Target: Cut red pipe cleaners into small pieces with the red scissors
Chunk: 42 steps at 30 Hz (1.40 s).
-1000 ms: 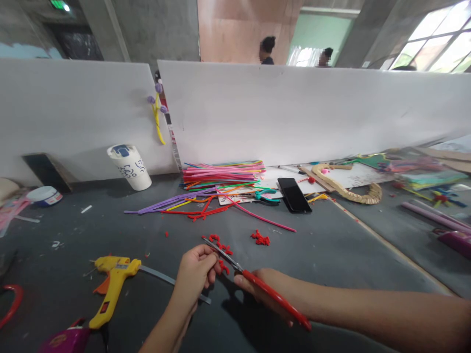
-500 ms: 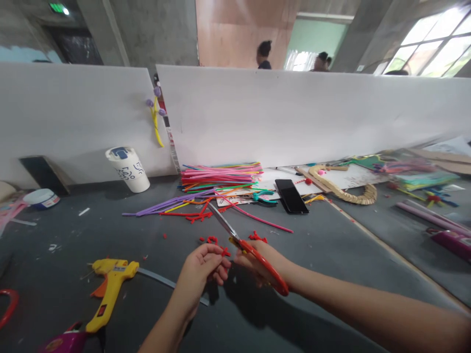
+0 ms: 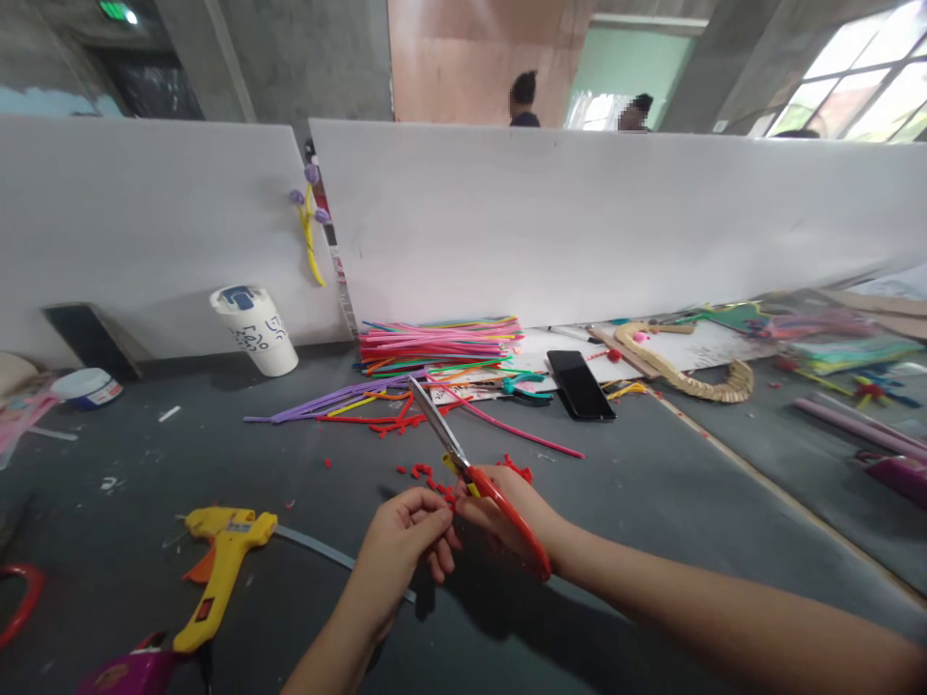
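Right hand [image 3: 516, 521] grips the scissors [image 3: 462, 469], blades raised beyond it; left hand [image 3: 402, 541] pinches a red scrap [image 3: 449, 496] just beside their pivot, so a careless snip could nick its fingertips.

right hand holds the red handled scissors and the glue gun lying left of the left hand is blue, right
No: the head view shows the glue gun is yellow, not blue. The rest stands: the right hand holds the red-handled scissors, and the gun lies left of the left hand.
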Each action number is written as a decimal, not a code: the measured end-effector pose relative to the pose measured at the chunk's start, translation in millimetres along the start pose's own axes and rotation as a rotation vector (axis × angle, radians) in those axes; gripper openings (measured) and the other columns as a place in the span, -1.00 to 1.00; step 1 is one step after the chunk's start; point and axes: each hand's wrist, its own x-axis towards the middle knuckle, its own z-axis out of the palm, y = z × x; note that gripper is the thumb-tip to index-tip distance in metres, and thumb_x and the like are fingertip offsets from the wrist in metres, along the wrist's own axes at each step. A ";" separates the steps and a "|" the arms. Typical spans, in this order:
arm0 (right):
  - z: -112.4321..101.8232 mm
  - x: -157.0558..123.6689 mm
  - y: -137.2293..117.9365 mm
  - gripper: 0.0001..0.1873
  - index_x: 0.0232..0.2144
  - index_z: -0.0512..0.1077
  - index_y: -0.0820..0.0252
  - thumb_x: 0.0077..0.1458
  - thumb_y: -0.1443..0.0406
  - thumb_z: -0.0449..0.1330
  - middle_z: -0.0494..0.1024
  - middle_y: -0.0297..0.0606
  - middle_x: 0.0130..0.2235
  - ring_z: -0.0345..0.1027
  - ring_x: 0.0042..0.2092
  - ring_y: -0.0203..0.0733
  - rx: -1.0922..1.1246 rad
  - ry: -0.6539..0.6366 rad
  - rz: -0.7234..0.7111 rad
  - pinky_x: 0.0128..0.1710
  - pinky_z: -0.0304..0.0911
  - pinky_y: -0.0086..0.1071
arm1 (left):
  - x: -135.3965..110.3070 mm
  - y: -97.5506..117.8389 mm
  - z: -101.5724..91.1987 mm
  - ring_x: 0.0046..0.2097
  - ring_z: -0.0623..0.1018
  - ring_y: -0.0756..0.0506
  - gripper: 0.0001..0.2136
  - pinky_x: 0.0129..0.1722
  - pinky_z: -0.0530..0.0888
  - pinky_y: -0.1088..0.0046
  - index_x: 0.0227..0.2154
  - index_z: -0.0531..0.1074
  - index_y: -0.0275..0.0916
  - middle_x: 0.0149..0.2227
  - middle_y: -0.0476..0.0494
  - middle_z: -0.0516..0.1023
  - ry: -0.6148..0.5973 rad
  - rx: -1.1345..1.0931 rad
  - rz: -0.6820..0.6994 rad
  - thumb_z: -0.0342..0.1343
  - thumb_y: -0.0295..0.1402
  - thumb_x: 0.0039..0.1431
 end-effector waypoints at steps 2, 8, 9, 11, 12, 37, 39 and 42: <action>-1.9 0.5 2.2 -0.86 -0.56 0.21 0.20 -0.08 0.25 0.07 0.19 -0.50 -0.70 0.08 -0.70 -0.42 -0.036 0.004 -0.023 -0.74 0.02 -0.57 | -0.2 0.9 -0.7 -0.70 0.35 0.09 -0.83 -0.75 0.23 0.65 -0.57 0.31 -0.30 -0.69 0.01 0.42 0.032 0.013 0.003 0.11 -0.29 -0.11; -25.2 -18.9 1.0 -0.57 -0.59 0.20 0.21 -0.01 -0.04 -0.05 0.20 -0.42 -0.63 0.14 -0.61 -0.39 -0.357 -0.108 -0.036 -0.64 0.03 -0.55 | -1.4 7.4 -7.3 -0.73 0.28 0.13 -0.85 -0.77 0.17 0.68 -0.60 0.30 -0.29 -0.71 0.07 0.40 0.209 0.010 0.081 0.09 -0.32 -0.10; -29.1 -25.2 -0.4 -0.55 -0.58 0.21 0.20 0.01 -0.05 -0.09 0.22 -0.41 -0.61 0.14 -0.61 -0.39 -0.421 -0.136 -0.020 -0.64 0.02 -0.55 | -1.5 8.2 -8.1 -0.73 0.27 0.13 -0.85 -0.77 0.17 0.67 -0.60 0.30 -0.29 -0.70 0.06 0.40 0.228 0.009 0.091 0.09 -0.32 -0.10; -33.9 -37.2 -2.1 -0.57 -0.52 0.25 0.19 0.04 -0.03 -0.12 0.25 -0.39 -0.59 0.15 -0.60 -0.39 -0.512 -0.186 0.013 -0.62 0.02 -0.55 | -1.6 9.0 -8.5 -0.72 0.27 0.12 -0.86 -0.77 0.17 0.66 -0.60 0.30 -0.29 -0.70 0.06 0.40 0.245 0.010 0.105 0.09 -0.33 -0.10; -34.7 -42.1 -1.9 -0.57 -0.52 0.26 0.19 0.03 -0.03 -0.10 0.26 -0.38 -0.60 0.15 -0.60 -0.37 -0.544 -0.203 0.049 -0.61 0.01 -0.55 | -1.6 9.0 -8.1 -0.72 0.28 0.12 -0.86 -0.77 0.18 0.66 -0.60 0.30 -0.29 -0.70 0.05 0.40 0.249 0.010 0.108 0.09 -0.33 -0.10; -16.2 -45.3 19.1 -0.51 -0.50 0.33 0.18 0.02 -0.08 -0.12 0.37 -0.31 -0.55 0.17 -0.55 -0.33 -0.654 -0.159 0.001 -0.59 -0.01 -0.52 | -4.2 10.8 -4.1 -0.73 0.29 0.11 -0.88 -0.78 0.19 0.66 -0.59 0.32 -0.31 -0.70 0.01 0.41 0.226 0.035 0.106 0.09 -0.36 -0.11; -16.8 -45.4 19.5 -0.49 -0.48 0.34 0.17 0.02 -0.09 -0.14 0.40 -0.29 -0.53 0.20 -0.54 -0.31 -0.661 -0.168 0.006 -0.58 -0.01 -0.51 | -4.4 10.4 -3.4 -0.74 0.29 0.10 -0.87 -0.78 0.19 0.65 -0.60 0.32 -0.31 -0.71 0.02 0.40 0.227 0.058 0.099 0.10 -0.35 -0.12; -17.9 -45.2 18.6 -0.48 -0.45 0.35 0.16 0.02 -0.10 -0.15 0.42 -0.28 -0.51 0.24 -0.53 -0.28 -0.662 -0.185 0.020 -0.57 0.00 -0.50 | -5.0 10.4 -2.5 -0.74 0.29 0.10 -0.87 -0.79 0.19 0.65 -0.61 0.33 -0.30 -0.72 0.02 0.40 0.218 0.078 0.098 0.10 -0.34 -0.13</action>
